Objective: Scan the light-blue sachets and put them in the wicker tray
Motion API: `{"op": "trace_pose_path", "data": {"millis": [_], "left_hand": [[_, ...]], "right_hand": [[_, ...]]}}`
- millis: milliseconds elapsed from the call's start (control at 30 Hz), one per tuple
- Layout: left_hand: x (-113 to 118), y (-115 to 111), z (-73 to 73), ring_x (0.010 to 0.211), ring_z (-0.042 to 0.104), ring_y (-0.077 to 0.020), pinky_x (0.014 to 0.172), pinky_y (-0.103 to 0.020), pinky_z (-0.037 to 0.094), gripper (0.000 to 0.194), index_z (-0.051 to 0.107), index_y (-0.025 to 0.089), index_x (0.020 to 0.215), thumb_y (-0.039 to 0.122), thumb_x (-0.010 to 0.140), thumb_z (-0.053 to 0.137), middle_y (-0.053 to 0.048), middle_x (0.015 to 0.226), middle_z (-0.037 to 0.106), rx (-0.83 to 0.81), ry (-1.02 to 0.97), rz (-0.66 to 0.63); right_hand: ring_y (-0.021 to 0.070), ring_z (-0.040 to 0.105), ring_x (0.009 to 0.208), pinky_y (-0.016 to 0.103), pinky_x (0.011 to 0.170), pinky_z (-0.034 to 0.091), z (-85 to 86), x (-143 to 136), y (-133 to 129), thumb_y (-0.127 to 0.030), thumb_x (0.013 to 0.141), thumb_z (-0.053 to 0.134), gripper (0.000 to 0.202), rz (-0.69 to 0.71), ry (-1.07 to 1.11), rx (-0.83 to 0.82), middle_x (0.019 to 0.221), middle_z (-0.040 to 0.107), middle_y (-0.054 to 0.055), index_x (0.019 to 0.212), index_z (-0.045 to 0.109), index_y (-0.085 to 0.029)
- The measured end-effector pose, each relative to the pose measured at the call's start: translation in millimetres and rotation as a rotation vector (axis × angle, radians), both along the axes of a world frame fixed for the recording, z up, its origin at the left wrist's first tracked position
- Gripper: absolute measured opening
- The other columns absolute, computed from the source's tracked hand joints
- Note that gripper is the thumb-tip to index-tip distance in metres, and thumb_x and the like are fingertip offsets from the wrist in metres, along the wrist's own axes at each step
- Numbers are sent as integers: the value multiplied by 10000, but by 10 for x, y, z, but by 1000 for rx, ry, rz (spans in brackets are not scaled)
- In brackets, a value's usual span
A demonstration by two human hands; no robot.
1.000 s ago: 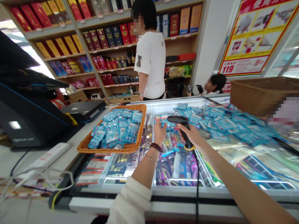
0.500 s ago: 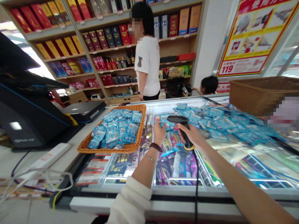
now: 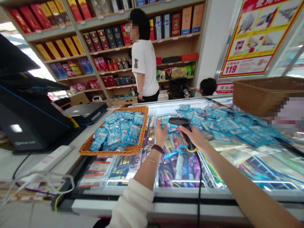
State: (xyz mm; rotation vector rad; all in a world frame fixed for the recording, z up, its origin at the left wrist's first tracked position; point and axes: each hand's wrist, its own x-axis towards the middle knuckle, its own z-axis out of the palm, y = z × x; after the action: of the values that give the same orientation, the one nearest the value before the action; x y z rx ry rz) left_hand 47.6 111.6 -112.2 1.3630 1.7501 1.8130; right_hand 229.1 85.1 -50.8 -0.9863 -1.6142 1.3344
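My right hand [image 3: 193, 136] is wrapped round the handle of a black barcode scanner [image 3: 180, 121], whose head points left. Just left of it, my left hand [image 3: 161, 134] is raised over the glass-topped freezer [image 3: 104, 200], its thumb and fingers at the left side of a small blue packet [image 3: 165, 119]; their contact is partly hidden. More blue packets [image 3: 226, 125] lie in a loose spread to the right. An orange wicker basket [image 3: 145, 126] at the left holds several similar packets.
Left stand a black terminal [image 3: 26, 117], a flat scale [image 3: 86, 111] and a white power strip [image 3: 48, 159] with cables. A brown basket [image 3: 263, 95] sits back right. Beyond the freezer are a standing person [image 3: 145, 69], another person's head [image 3: 208, 86] and shelves.
Both my hands and the scanner have shifted very slightly left. The standing person has moved left and lower in view; the other person's head has also shifted left.
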Motion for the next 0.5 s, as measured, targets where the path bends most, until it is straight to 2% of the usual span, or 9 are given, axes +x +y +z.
{"op": "trace_pose_path", "data": {"millis": [500], "left_hand": [[0,-23,31,942,730,-225,928,-373,563,281,670,197,1178,124,907,692,-85,1051,778,-15,14,-12]], "right_hand": [[112,478,330,245,350,355,-55,0,38,-731,767,737,551,-10,15,8,429,549,-8,611,563,-232]]}}
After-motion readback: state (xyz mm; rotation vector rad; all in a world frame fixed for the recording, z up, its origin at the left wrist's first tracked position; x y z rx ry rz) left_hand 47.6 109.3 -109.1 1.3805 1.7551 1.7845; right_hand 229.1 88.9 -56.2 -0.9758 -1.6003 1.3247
